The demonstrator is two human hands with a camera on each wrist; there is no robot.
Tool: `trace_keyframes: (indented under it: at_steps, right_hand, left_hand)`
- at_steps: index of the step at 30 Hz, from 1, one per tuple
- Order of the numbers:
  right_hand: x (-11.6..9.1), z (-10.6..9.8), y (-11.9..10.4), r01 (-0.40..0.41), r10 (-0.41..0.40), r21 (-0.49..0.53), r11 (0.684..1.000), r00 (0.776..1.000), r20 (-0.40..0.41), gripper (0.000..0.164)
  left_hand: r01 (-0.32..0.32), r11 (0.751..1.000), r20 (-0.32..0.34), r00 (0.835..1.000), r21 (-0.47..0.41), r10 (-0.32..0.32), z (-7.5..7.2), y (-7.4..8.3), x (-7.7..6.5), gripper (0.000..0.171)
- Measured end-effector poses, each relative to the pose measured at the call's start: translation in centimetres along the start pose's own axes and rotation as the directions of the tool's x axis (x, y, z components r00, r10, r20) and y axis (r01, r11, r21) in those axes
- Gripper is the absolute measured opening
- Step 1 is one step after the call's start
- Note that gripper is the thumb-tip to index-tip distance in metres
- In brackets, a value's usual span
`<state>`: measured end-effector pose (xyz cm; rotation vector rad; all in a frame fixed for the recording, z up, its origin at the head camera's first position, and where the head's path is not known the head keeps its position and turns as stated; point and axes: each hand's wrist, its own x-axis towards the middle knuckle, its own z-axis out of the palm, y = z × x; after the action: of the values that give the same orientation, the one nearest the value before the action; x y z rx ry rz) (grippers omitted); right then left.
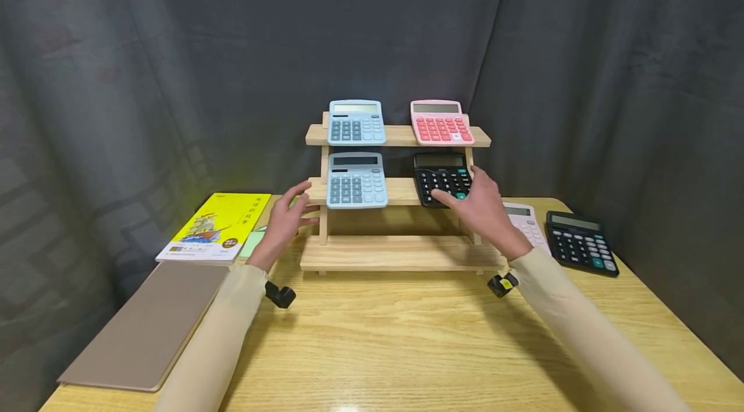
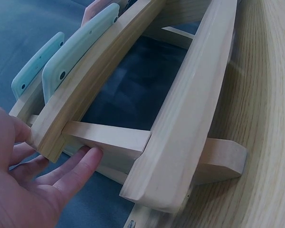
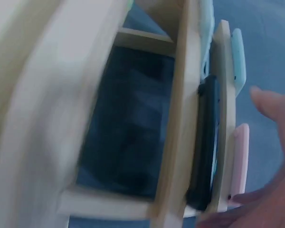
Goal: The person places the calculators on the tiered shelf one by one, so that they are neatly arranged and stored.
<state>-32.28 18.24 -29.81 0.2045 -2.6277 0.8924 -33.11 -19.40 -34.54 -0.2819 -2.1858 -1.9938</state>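
Note:
A three-tier wooden stand (image 1: 401, 244) holds several calculators. My left hand (image 1: 283, 223) is at the left end of its middle shelf; in the left wrist view the fingers (image 2: 80, 171) lie spread around that end, fingertips right at the side strut. My right hand (image 1: 484, 208) is spread in front of the black calculator (image 1: 430, 177) on the middle shelf's right, its thumb extended across the keys and partly covering them. A grey-blue calculator (image 1: 357, 189) leans on the same shelf, left. Above are a light blue calculator (image 1: 357, 131) and a pink calculator (image 1: 438, 124).
Right of the stand lie a pale pink calculator (image 1: 526, 221), partly behind my right hand, and another black calculator (image 1: 581, 247). At the left are a yellow book (image 1: 217, 221), a pale green item (image 1: 252, 243) and a brown notebook (image 1: 145, 321). Dark curtains (image 1: 290, 24) hang behind.

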Motion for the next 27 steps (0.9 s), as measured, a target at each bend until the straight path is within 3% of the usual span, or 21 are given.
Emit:
trace_keyframes:
  at_steps: [7, 12, 15, 17, 21, 25, 27]
  right_hand:
    - [-3.3, -1.7, 3.4, 0.037, -0.031, 0.036, 0.999, 0.986, -0.162, 0.077]
    - [-5.4, -2.9, 7.5, 0.028, -0.022, 0.020, 0.999, 0.968, -0.251, 0.062]
    - [-6.4, -3.3, 10.1, 0.005, -0.005, 0.000, 1.000, 0.965, -0.262, 0.059]
    - [-6.9, -3.3, 11.6, -0.021, 0.015, -0.024, 1.000, 0.974, -0.226, 0.063]
    - [-7.2, -3.2, 13.8, -0.095, 0.091, -0.056, 0.994, 0.993, -0.069, 0.086]
    - [-6.8, -3.0, 14.9, -0.151, 0.156, -0.072, 0.986, 0.985, 0.069, 0.106]
    - [-6.4, -2.9, 15.2, -0.126, 0.129, -0.042, 0.991, 0.986, 0.107, 0.102]
  left_hand:
    - [-0.017, 1.000, -0.016, 1.000, 0.021, 0.017, -0.1, -1.3, 0.6, 0.046]
    - [-0.037, 0.999, -0.016, 0.999, 0.019, 0.037, -0.1, -1.5, 0.7, 0.046]
    - [-0.042, 0.999, -0.016, 0.999, 0.019, 0.042, -0.1, -1.5, 0.7, 0.046]
    - [-0.041, 0.999, -0.013, 0.999, 0.016, 0.042, -0.1, -1.5, 0.6, 0.046]
    - [-0.038, 0.999, -0.003, 0.999, 0.008, 0.038, -0.2, -1.5, 0.5, 0.047]
    - [-0.039, 0.999, 0.005, 0.999, 0.000, 0.039, -0.2, -1.4, 0.3, 0.047]
    - [-0.033, 0.999, 0.006, 0.999, -0.009, 0.033, -0.1, -0.8, 0.1, 0.047]
